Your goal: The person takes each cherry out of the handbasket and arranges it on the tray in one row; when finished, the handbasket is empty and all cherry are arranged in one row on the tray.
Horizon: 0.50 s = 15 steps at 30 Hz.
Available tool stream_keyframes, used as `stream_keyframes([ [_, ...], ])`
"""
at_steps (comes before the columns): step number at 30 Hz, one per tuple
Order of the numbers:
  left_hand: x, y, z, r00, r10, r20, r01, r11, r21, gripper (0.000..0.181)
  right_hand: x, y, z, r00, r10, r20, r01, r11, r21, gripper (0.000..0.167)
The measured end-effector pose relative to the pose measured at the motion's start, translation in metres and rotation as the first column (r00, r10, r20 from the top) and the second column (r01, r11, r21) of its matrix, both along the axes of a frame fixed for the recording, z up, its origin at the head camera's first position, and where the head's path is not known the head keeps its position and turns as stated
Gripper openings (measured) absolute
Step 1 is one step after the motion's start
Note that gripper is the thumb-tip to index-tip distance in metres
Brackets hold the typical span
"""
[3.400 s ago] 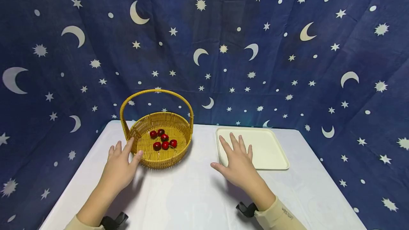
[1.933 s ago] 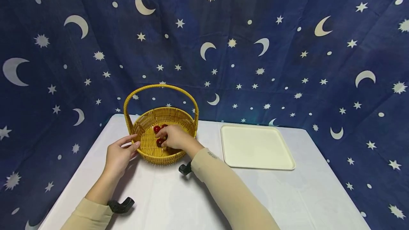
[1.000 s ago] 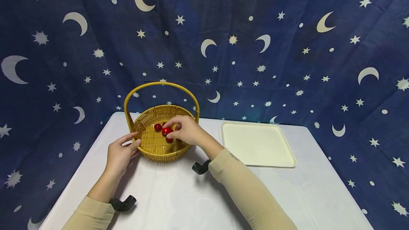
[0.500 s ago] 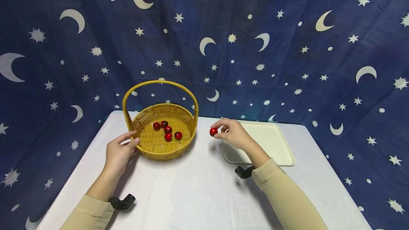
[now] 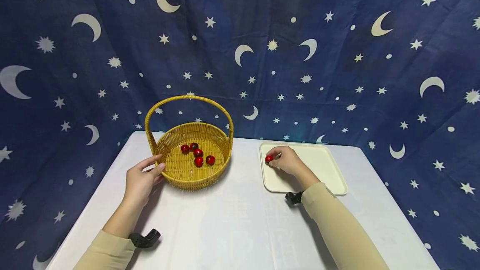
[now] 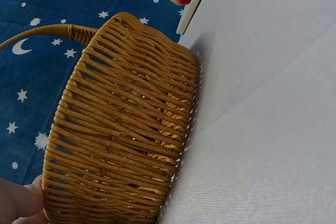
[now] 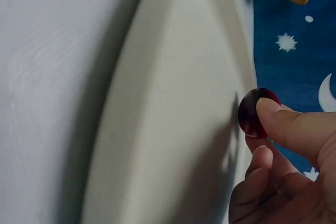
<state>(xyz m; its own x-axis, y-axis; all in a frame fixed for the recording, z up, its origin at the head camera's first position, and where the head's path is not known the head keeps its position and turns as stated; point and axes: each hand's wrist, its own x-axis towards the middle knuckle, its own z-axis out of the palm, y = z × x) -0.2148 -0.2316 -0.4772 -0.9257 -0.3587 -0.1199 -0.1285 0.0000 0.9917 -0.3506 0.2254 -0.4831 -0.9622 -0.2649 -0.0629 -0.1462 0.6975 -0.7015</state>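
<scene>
A dark red cherry (image 5: 268, 159) is pinched between the thumb and fingers of my right hand (image 5: 288, 160), over the left part of a cream tray (image 5: 322, 170). In the right wrist view the cherry (image 7: 254, 113) appears just above the tray surface (image 7: 178, 93); whether it touches is unclear. My left hand (image 5: 140, 178) grips the near left rim of a yellow wicker basket (image 5: 193, 184), thumb outside. Several more cherries (image 5: 198, 152) lie loose on the basket floor. From the left wrist, the basket's woven wall (image 6: 115, 124) hides most of them.
The basket's tall arched handle (image 5: 189, 97) rises over its middle. A white cloth-covered table (image 5: 232, 228) lies under everything, with bare cloth between basket and tray. Behind hangs a dark blue curtain (image 5: 217, 53) with moons and stars.
My right hand reached into the basket, took out one cherry and carried it right to over the tray. My left hand came to the basket rim and has stayed there.
</scene>
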Motion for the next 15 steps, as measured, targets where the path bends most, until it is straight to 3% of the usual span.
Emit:
stream_keyframes([
  [10, -0.0007, 0.0006, -0.0001, 1.0, -0.008, -0.006, 0.008, 1.0, 0.011, 0.048, -0.003, 0.0002, -0.0001, 1.0, 0.024, -0.005, -0.024, 1.0, 0.005, 0.039],
  [15, -0.0008, 0.0, -0.0004, 1.0, -0.01, -0.009, 0.01, 1.0, 0.02, 0.049, -0.002, 0.0024, 0.0065, 0.997, 0.02, -0.077, -0.019, 1.0, 0.012, 0.041],
])
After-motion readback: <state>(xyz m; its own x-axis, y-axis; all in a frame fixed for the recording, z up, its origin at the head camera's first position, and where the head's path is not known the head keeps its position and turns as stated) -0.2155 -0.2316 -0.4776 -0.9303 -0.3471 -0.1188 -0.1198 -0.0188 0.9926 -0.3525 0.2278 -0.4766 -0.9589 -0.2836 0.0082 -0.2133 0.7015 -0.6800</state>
